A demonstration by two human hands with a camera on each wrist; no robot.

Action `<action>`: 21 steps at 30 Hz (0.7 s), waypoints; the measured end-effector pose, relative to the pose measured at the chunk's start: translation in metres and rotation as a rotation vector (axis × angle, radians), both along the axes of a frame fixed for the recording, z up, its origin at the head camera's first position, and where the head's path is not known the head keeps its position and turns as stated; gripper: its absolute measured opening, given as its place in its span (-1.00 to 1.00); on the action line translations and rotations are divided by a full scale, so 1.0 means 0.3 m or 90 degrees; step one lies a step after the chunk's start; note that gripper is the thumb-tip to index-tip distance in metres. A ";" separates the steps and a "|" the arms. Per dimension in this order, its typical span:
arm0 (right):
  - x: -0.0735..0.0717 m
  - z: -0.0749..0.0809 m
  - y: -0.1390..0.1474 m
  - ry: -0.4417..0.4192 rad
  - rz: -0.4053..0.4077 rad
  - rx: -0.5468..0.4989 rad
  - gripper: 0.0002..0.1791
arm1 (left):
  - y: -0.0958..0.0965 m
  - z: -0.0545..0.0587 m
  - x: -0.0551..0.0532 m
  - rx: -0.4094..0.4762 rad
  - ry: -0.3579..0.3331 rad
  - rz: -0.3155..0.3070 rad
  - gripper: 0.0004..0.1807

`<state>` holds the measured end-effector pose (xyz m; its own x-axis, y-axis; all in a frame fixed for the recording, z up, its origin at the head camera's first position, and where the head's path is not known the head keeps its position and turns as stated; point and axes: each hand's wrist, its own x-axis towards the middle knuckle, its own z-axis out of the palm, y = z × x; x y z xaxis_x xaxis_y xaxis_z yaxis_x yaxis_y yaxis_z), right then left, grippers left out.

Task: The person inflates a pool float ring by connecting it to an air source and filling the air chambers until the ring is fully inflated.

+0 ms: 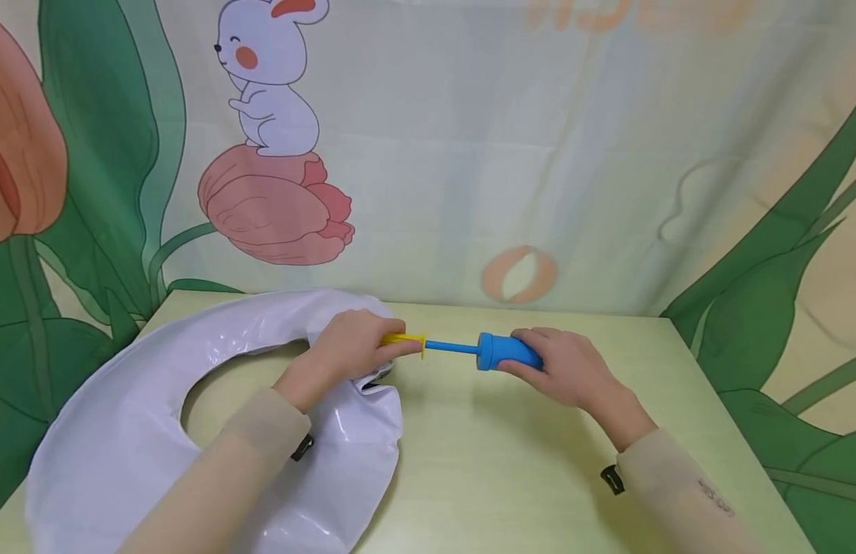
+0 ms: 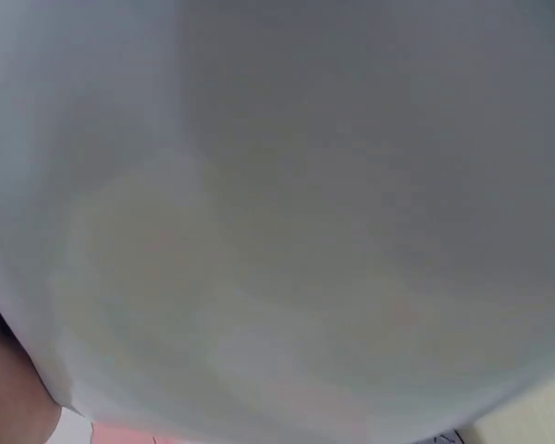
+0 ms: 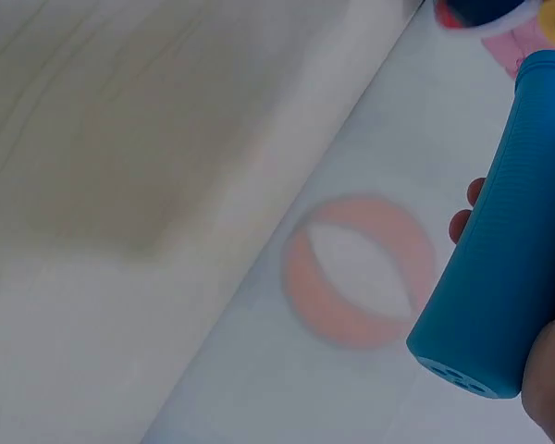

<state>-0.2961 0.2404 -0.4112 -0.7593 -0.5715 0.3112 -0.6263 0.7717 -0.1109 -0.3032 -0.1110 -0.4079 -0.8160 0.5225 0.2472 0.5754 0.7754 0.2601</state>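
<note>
left sleeve [image 1: 227,462]: beige | right sleeve [image 1: 667,481]: beige, dark scribbled print [image 1: 715,497] | small black wrist fittings [image 1: 613,480]

Behind the pale green surface [image 1: 483,469] we see a printed curtain [image 1: 456,161]. On it we make out a white rabbit [image 1: 275,100] atop a pink tulip [image 1: 262,204], an orange tulip [image 1: 19,138] at far left, green leaves [image 1: 98,100] down both sides, and an orange ring [image 1: 496,275] low down.

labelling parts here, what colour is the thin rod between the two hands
Blue; the thin rod shows best in the head view.
</note>
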 end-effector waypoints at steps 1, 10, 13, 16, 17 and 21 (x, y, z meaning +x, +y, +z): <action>-0.002 0.005 0.017 0.000 -0.002 -0.001 -0.43 | -0.011 0.003 0.000 0.003 -0.002 0.002 -0.54; -0.013 0.031 0.117 -0.009 -0.029 0.006 -0.41 | -0.061 0.019 -0.003 0.007 -0.016 0.022 -0.58; -0.015 0.022 0.115 -0.004 -0.027 0.010 -0.39 | -0.053 0.015 -0.002 0.004 -0.019 0.016 -0.57; -0.014 0.014 0.096 0.006 -0.021 0.011 -0.40 | -0.036 0.013 0.001 0.000 -0.008 0.012 -0.57; -0.012 0.013 0.086 0.007 -0.018 0.013 -0.40 | -0.029 0.012 0.003 -0.003 -0.004 0.010 -0.57; -0.006 0.009 0.033 0.011 0.001 0.014 -0.42 | 0.007 0.020 0.013 -0.012 0.007 0.000 -0.58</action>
<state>-0.2978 0.2503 -0.4086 -0.7534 -0.5793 0.3112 -0.6287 0.7733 -0.0825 -0.2992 -0.1088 -0.4020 -0.8131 0.5272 0.2466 0.5783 0.7801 0.2387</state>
